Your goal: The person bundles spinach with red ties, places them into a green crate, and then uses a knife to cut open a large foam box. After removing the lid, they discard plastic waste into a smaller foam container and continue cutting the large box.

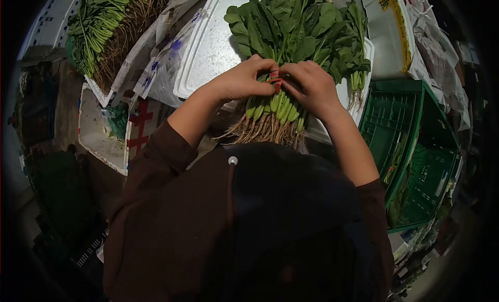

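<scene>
A bunch of leafy greens with broad leaves, pale green stems and long brown roots lies on a white foam lid, its roots hanging over the near edge toward me. A thin red tie goes around the stems. My left hand pinches the tie from the left, thumb and fingers closed at the stems. From the right, my right hand has its fingers closed on the same tie, nearly touching the left fingertips. A smaller cluster of greens lies at the right of the lid.
More rooted greens fill a container at the upper left. Below it stands a white foam box with red tape. Green plastic crates are close on my right, under a white foam box with yellow tape and some plastic bags.
</scene>
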The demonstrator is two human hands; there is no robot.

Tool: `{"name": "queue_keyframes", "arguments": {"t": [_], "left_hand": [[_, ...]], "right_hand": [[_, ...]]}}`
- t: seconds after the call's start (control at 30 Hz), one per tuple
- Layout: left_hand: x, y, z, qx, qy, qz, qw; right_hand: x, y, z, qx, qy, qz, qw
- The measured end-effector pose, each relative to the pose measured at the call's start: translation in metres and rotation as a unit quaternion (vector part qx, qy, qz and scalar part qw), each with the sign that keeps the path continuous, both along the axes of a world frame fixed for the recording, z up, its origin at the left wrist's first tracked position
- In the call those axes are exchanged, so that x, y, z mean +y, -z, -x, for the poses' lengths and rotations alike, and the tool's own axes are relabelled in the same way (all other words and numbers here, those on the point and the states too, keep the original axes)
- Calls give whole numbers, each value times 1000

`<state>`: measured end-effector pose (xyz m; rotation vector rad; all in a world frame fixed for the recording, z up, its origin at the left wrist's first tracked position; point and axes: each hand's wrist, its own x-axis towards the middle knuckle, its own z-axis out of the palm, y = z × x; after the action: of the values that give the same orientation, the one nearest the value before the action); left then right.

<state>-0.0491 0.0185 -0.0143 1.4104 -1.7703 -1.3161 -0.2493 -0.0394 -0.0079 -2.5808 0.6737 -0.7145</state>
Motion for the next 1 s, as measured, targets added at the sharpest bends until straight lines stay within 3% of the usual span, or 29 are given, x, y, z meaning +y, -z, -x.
{"name": "queue_keyframes", "arguments": {"t": [0.07, 0.13, 0.2, 0.33, 0.43, 0.5, 0.73, 0.8, 1.0], "left_hand": [[0, -2, -2, 84, -21, -68, 994], [-3, 2, -2, 85, -15, -58, 995], [-4, 2, 1, 86, -8, -47, 995], [9, -7, 23, -43, -85, 44, 994], [12, 0, 37, -100, -145, 106, 979], [11, 3, 44, -121, -165, 141, 969], [12, 4, 55, -117, -198, 171, 958], [11, 7, 55, -108, -197, 187, 956], [3, 25, 52, -124, -164, 222, 953]], "right_hand": [[0, 0, 1, -2, 0, -1, 1000], [0, 0, 1, -3, 0, 0, 1000], [2, 1, 1, -75, 17, -62, 995], [4, 9, 3, -126, 47, -121, 983], [7, 5, 6, -135, 50, -91, 985], [8, -7, 7, -110, 48, 14, 993], [11, -55, -1, -200, 9, 38, 979], [16, -72, -3, -280, -36, -82, 956], [15, -91, -11, -257, -81, -109, 957]]}}
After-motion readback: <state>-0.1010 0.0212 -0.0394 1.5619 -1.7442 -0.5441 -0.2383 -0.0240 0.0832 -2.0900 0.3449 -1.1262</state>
